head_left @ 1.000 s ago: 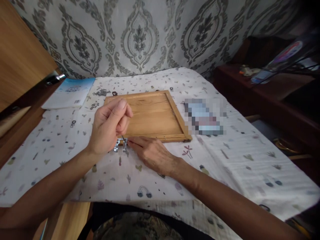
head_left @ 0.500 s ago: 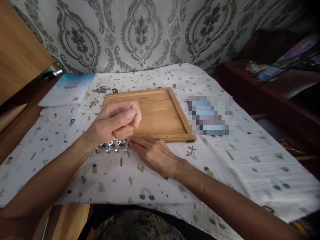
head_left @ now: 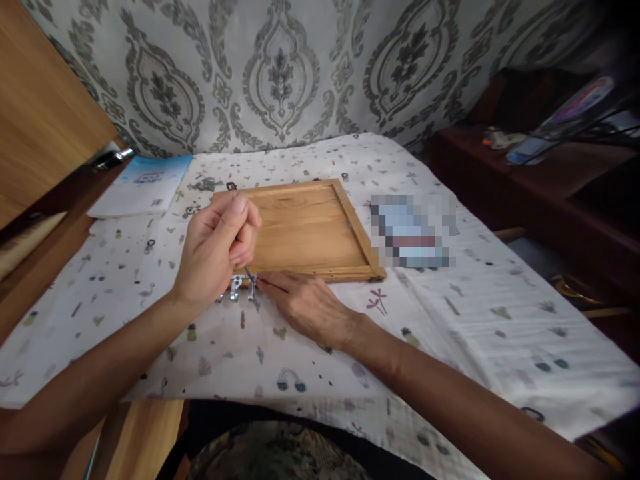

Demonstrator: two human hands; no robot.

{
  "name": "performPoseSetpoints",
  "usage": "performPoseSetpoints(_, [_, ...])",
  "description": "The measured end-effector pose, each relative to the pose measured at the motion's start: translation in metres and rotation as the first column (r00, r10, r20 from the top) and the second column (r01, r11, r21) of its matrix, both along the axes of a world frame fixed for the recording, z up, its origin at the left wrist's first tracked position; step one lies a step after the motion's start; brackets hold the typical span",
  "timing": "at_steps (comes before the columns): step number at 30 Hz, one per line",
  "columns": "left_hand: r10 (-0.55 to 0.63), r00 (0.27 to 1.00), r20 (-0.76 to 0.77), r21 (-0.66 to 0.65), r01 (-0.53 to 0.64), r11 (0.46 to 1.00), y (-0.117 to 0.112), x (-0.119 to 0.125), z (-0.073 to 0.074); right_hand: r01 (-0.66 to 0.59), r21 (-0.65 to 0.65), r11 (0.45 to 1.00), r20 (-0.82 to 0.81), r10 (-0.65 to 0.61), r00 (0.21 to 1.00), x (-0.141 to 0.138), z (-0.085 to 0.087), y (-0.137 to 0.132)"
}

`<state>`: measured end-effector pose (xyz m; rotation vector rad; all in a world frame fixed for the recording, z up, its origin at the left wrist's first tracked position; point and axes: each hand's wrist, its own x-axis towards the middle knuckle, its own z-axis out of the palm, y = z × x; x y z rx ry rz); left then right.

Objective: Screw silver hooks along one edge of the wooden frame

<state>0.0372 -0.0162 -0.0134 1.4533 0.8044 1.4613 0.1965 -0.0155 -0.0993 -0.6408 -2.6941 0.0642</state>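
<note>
A wooden frame [head_left: 360,230] with a recessed panel lies flat on the table. Silvery metal hooks [head_left: 236,291] sit along its near edge. My left hand [head_left: 220,233] is closed above that edge, wrapped round a screwdriver [head_left: 249,273]. Only the thin shaft shows, slanting down to the rightmost hook; the handle is hidden in the fist. My right hand [head_left: 310,303] lies low on the near edge, its fingertips pressed together at the right side of that same hook. Part of the hook row is hidden behind my left hand.
A patterned white cloth [head_left: 440,360] covers the table. A blue-and-white booklet [head_left: 143,187] lies at the far left. Right of the frame is a pixelated flat object [head_left: 410,230]. A patterned curtain [head_left: 280,73] hangs behind; dark furniture [head_left: 465,167] stands to the right.
My left fist has moved left and tilted more upright, and the screwdriver shaft now shows beneath it. My right hand stays at the hook. The view has shifted slightly.
</note>
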Motion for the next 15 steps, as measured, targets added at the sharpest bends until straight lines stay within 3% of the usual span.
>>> performPoseSetpoints(15, [-0.043,0.998,-0.052,-0.049,0.04,0.998,0.0006,0.0055,0.0043,-0.01,0.012,1.0,-0.032,0.01,0.999,0.0001,-0.0016,-0.0002])
